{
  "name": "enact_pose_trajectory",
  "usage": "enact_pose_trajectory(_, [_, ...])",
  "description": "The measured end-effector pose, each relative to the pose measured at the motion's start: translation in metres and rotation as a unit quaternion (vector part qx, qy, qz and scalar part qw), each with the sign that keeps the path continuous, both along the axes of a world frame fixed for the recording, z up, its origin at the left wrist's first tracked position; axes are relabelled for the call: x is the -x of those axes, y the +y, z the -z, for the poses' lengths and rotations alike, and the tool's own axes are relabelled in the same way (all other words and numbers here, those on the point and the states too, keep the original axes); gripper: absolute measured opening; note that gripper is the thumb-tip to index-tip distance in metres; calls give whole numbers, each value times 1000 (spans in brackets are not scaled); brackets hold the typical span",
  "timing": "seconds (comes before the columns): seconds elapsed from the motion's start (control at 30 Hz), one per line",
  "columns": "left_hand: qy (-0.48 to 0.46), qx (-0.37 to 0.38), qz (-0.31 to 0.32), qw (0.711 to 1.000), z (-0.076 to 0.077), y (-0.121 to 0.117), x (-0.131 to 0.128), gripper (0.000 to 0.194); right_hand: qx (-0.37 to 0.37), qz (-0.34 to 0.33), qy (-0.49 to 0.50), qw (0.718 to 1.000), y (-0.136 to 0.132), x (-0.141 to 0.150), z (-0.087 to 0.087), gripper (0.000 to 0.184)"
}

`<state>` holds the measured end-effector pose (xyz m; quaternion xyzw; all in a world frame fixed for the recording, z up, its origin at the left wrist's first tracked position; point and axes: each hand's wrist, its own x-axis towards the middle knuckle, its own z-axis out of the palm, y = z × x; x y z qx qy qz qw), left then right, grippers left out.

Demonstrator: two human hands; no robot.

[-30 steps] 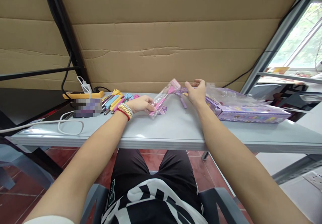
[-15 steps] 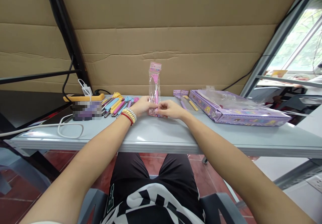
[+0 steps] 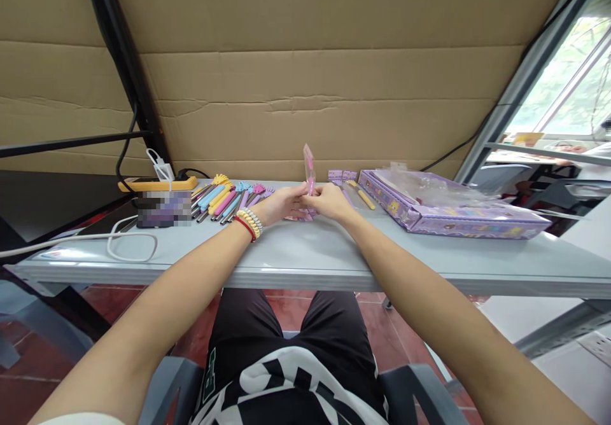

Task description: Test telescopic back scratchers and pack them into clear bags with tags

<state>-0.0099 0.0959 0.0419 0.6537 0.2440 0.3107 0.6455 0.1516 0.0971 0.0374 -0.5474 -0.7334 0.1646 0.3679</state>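
Upright between my hands stands a clear bag [image 3: 309, 165] with a pink hand-headed stick in it, which looks like a back scratcher. The bag is turned nearly edge-on. My left hand [image 3: 282, 203] is closed on its lower part, and the fingers of my right hand [image 3: 331, 201] pinch it from the other side. The fingertips hide the lower end. Small purple pieces [image 3: 305, 217] show below the hands. To the left lie several loose back scratchers [image 3: 223, 200] in yellow, blue, pink and purple. Right of my hands, a purple and a yellow one [image 3: 365, 197] lie beneath purple header cards [image 3: 342, 175].
A purple patterned box [image 3: 477, 221] with clear plastic [image 3: 434, 188] on top is at the right of the grey table [image 3: 305, 272]. At the left are a yellow-edged power strip [image 3: 179, 184], a white cable [image 3: 128, 235] and a blurred purple object [image 3: 162, 209]. A cardboard wall [image 3: 305, 75] rises behind.
My right hand moved left from the purple header cards to the bag. The bag, tilted at first, came upright facing me, then turned edge-on and dropped lower between both hands.
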Motion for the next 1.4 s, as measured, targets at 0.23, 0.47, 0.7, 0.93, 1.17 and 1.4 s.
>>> enact_pose_trajectory(0.23, [24, -19, -24, 999, -6, -6, 0, 46, -15, 74, 37, 996, 9, -9, -3, 23])
enact_pose_trajectory(0.47, [2, -63, -131, 989, -5, 7, 11, 44, -93, 286, -71, 951, 14, -57, -14, 29])
enact_pose_trajectory(0.7, [79, -84, -212, 970, -7, 10, 16, 35, 34, 375, -127, 918, 19, -89, -3, 43])
enact_pose_trajectory(0.93, [135, -119, -226, 957, -6, 9, 14, 27, 89, 380, -161, 907, 29, -89, 12, 54])
enact_pose_trajectory(1.17, [273, -267, -287, 878, 0, 19, 19, 30, -18, 378, -183, 907, 23, -76, 3, 56])
enact_pose_trajectory(1.4, [420, -415, -259, 765, 6, 26, 24, 18, -178, 209, -207, 939, 21, -39, 8, 32])
